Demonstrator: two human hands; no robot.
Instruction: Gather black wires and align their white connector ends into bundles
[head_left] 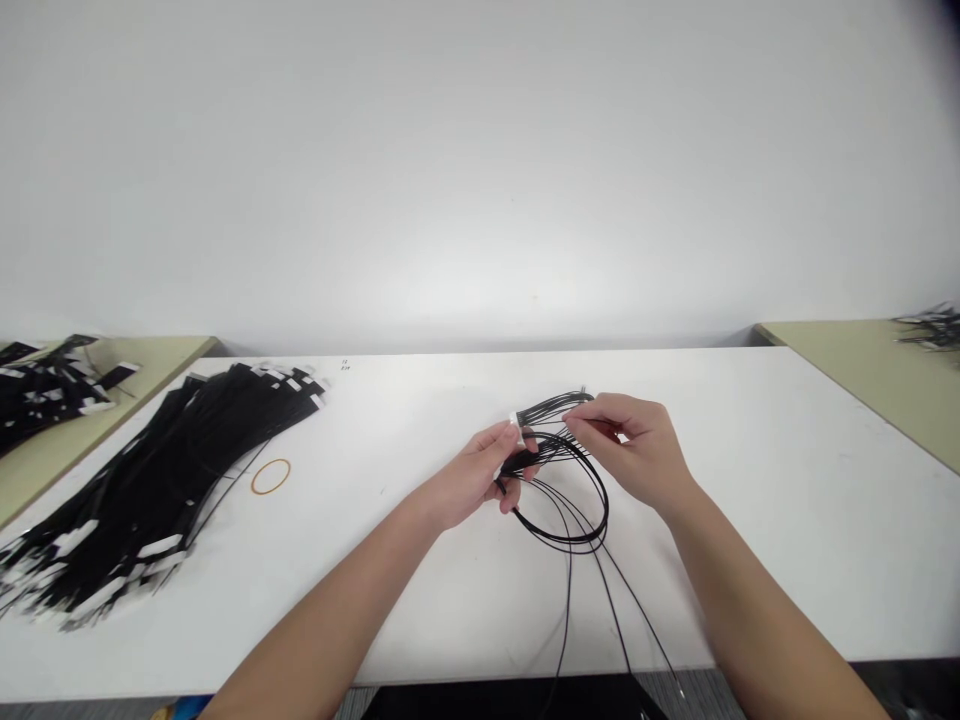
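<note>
In the middle of the view, my left hand (491, 465) is closed around a black wire harness (605, 500) near its white connector (515, 424). The harness's wires fan out to the right of the connector, and some of them curl into a loop below. A few loose ends hang down over the table's front edge. To the right, my right hand (626, 440) pinches with thumb and forefinger at a thin black wire beside the fanned wires; its far fingers are partly hidden.
A large pile of black wire harnesses (172, 470) with white connectors lies on the white table (750, 480) at left. Next to it is an orange rubber band (270, 477). More harnesses (52, 395) lie on the left side table, and dark wires (934, 327) on the right one.
</note>
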